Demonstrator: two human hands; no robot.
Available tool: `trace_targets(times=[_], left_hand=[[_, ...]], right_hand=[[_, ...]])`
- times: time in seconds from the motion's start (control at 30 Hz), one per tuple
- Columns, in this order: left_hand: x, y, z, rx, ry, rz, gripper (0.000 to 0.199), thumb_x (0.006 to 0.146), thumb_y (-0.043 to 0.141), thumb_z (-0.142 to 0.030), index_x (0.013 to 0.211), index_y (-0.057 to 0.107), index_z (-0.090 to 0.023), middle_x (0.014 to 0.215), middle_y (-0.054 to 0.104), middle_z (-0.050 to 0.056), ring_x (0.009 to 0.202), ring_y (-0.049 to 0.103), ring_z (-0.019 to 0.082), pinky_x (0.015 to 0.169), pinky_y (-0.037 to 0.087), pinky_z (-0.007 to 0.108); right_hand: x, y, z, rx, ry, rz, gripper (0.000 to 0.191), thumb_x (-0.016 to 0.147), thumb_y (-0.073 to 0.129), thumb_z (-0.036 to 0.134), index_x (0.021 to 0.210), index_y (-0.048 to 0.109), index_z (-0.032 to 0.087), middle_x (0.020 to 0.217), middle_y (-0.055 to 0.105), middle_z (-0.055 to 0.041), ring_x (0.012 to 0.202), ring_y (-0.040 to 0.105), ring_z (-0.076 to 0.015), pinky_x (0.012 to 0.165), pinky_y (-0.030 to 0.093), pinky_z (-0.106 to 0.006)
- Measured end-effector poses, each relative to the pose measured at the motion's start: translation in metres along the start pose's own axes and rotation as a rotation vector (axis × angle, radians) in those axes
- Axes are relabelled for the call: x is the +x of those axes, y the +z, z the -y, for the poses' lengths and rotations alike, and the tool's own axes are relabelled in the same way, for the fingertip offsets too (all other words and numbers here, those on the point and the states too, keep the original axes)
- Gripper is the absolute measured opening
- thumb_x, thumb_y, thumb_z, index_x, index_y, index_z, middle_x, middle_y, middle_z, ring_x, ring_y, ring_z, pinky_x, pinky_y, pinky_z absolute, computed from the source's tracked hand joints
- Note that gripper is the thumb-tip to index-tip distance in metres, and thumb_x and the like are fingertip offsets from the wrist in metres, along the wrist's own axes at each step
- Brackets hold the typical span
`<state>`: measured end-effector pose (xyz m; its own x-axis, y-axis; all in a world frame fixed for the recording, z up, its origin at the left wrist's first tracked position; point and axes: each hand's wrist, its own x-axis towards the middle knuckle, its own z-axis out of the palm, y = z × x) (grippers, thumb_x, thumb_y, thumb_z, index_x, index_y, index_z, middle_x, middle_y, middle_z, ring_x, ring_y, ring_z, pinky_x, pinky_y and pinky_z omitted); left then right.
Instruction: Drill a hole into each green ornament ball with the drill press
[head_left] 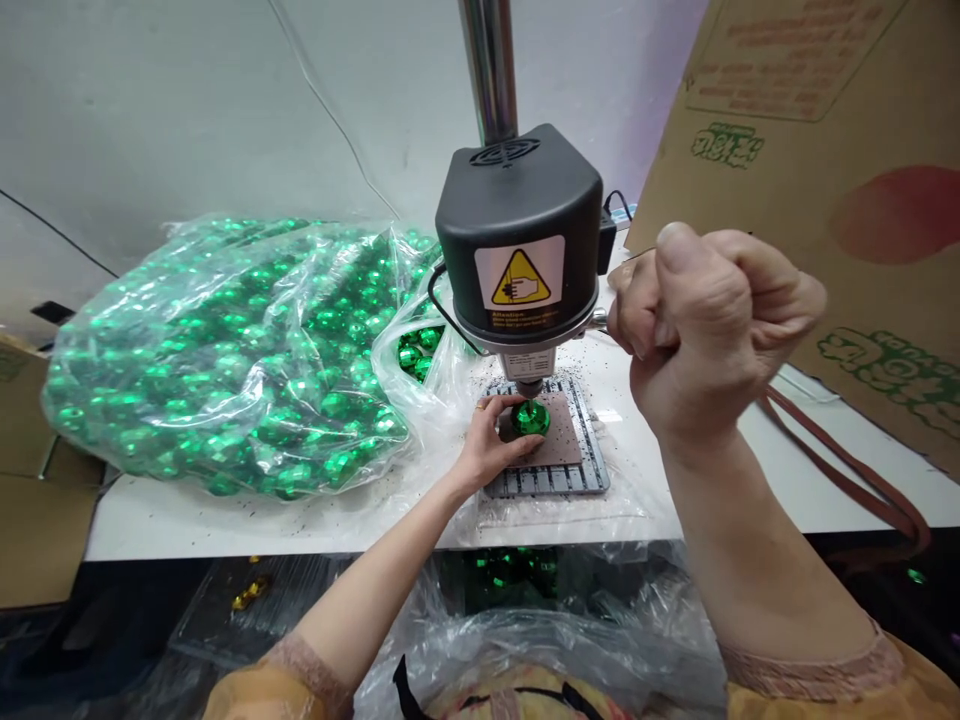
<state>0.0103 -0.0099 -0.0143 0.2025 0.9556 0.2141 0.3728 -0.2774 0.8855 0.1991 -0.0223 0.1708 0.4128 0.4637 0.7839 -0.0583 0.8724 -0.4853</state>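
Note:
My left hand is closed round a green faceted ball, thumb and fingers on opposite sides of it. The ball sits on a pinkish board over the slotted metal base of a bench drill press. The drill's lower end meets the top of the ball; the bit itself is mostly hidden. My right hand is wrapped in a fist round the feed lever at the machine's right side. Most of the lever is covered by the fingers.
A large clear plastic bag of green balls lies left of the drill press. A printed cardboard box stands at the right, near a brown strap. Dark shavings dot the white table. Below its front edge hangs clear plastic with green balls.

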Motion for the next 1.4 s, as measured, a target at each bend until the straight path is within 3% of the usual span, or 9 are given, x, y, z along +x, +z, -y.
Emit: trace_targets(times=[0.3,0.67,0.97,1.2,1.4], left_hand=[[-0.005,0.011,0.014,-0.165,0.031,0.070,0.057,0.078,0.093,-0.041,0.125,0.066,-0.024,0.131,0.070,0.010,0.127,0.064,0.030,0.113,0.048,0.047],[-0.005,0.013,0.012,-0.164,0.030,0.091,0.054,0.082,0.091,-0.042,0.126,0.064,-0.025,0.128,0.069,0.009,0.124,0.063,0.031,0.111,0.047,0.050],[-0.005,0.013,0.014,-0.156,0.055,0.099,0.056,0.083,0.090,-0.046,0.129,0.063,-0.026,0.128,0.067,0.010,0.124,0.061,0.031,0.112,0.046,0.050],[-0.006,0.013,0.013,-0.128,0.076,0.081,0.055,0.083,0.089,-0.047,0.127,0.064,-0.026,0.128,0.068,0.009,0.123,0.062,0.030,0.110,0.047,0.048],[-0.006,0.013,0.013,-0.145,0.063,0.090,0.056,0.083,0.090,-0.046,0.128,0.064,-0.026,0.130,0.068,0.009,0.126,0.062,0.031,0.113,0.047,0.049]], right_hand=[[-0.003,-0.002,0.001,-0.049,-0.007,0.007,0.055,0.093,0.070,0.030,0.051,0.036,0.020,0.044,0.034,0.0056,0.041,0.033,-0.0075,0.049,0.028,-0.035],[-0.027,-0.015,-0.004,-0.071,-0.135,0.067,0.054,0.097,0.063,0.032,0.062,0.023,0.018,0.052,0.031,0.0046,0.045,0.030,-0.0049,0.046,0.023,-0.029],[-0.034,-0.022,-0.013,-0.056,-0.194,0.073,0.057,0.093,0.061,0.018,0.062,0.014,0.019,0.053,0.030,0.0043,0.047,0.027,-0.0047,0.047,0.022,-0.030],[-0.034,-0.024,-0.019,0.010,-0.312,0.118,0.041,0.088,0.058,0.009,0.066,0.025,0.020,0.055,0.025,0.0061,0.044,0.023,-0.0054,0.046,0.022,-0.028],[-0.033,-0.024,-0.020,-0.027,-0.371,0.143,0.045,0.086,0.061,0.013,0.065,0.021,0.021,0.051,0.020,0.0071,0.039,0.017,-0.0055,0.042,0.018,-0.031]])
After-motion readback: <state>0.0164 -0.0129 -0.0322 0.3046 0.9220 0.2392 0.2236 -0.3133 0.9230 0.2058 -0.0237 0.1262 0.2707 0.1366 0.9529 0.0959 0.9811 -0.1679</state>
